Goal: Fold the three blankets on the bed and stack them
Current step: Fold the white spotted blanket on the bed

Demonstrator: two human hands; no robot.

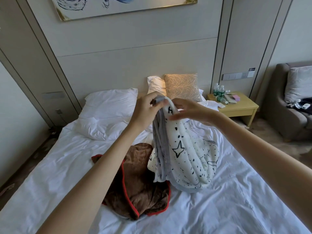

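Observation:
A white blanket with black stars and speckles and a grey underside hangs above the bed, its lower folds resting on the sheet. My left hand grips its top corner, raised over the middle of the bed. My right hand touches the same top edge from the right, fingers extended along the fabric. A brown blanket with red trim lies crumpled on the sheet, to the left of and below the white one. I see no third blanket.
White pillows and a gold patterned cushion lean at the headboard. A wooden nightstand with water bottles stands right of the bed. A grey armchair sits at the far right.

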